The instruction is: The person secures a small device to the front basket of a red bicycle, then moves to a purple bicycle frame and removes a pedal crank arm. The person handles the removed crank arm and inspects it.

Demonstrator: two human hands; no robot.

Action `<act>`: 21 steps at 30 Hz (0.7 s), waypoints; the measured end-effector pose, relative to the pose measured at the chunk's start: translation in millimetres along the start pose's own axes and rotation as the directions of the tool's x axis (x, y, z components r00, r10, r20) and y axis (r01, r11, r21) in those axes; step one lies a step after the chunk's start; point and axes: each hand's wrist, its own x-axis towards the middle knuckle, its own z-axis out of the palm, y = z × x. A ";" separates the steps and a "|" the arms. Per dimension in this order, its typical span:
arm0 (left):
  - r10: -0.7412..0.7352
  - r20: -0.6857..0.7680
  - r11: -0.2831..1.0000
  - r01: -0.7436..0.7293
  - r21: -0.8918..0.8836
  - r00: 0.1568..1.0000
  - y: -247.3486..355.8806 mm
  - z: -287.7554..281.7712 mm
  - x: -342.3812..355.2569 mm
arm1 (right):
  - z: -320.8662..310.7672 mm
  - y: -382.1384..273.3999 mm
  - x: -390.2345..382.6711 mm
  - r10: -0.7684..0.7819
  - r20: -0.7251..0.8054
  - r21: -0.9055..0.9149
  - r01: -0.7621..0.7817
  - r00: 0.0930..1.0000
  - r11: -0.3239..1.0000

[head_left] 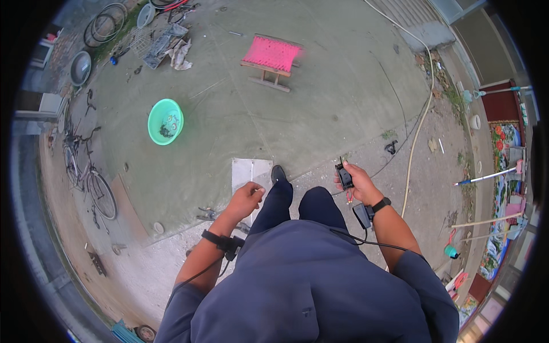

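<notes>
I see a blue-grey short-sleeved shirt (320, 268), dark blue pants (275, 206), a dark shoe (278, 174), black wrist straps (381, 204) and black cables (384, 244).

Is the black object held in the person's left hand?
No, the right hand holds the black object, and the left hand is well apart from it.

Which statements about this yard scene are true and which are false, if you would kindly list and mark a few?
1. The right hand holds a black object. True.
2. The basin on the ground is red. False: the basin is green.
3. The stool has a pink top. True.
4. A bicycle stands at the picture's right edge. False: the bicycle is on the left side.
5. The left wrist wears a black band. True.
</notes>
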 end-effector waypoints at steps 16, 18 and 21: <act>-0.412 0.003 0.897 0.407 -0.171 0.911 -20.5 69.5 64.5 | -101.1 -40.3 198.8 0.103 -0.146 -0.038 -0.110 0.984 0.993; -0.442 0.017 0.884 0.438 -0.164 0.897 -11.4 85.9 77.8 | -111.7 -51.8 219.5 0.118 -0.140 -0.045 -0.125 0.983 0.991; -0.497 0.053 0.846 0.497 -0.191 0.866 -0.9 107.6 95.1 | -129.4 -62.8 250.2 0.155 -0.101 -0.200 -0.173 0.983 0.964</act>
